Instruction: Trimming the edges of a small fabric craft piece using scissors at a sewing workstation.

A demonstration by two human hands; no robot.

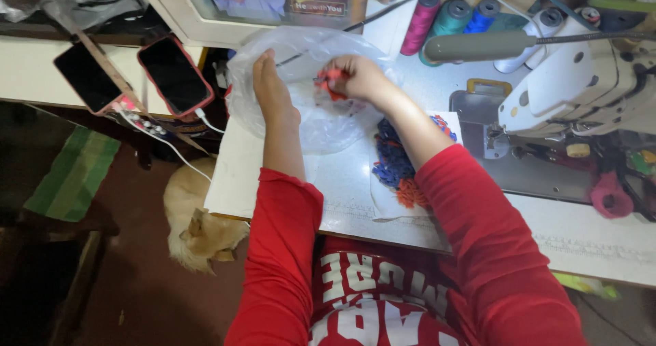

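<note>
We're holding the clear plastic bag (307,107) open on the tabletop (355,202) w/ left hand (272,90); right hand (359,78) is pinching red-orange scraps (333,85), partly hidden, shape unclear. Bag mouth is facing us.

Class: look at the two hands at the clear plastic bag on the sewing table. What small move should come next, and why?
Probably release the orange-red piece into the clear plastic bag: the right hand grips it at the bag's opening, and the left hand holds the bag's edge.
</note>
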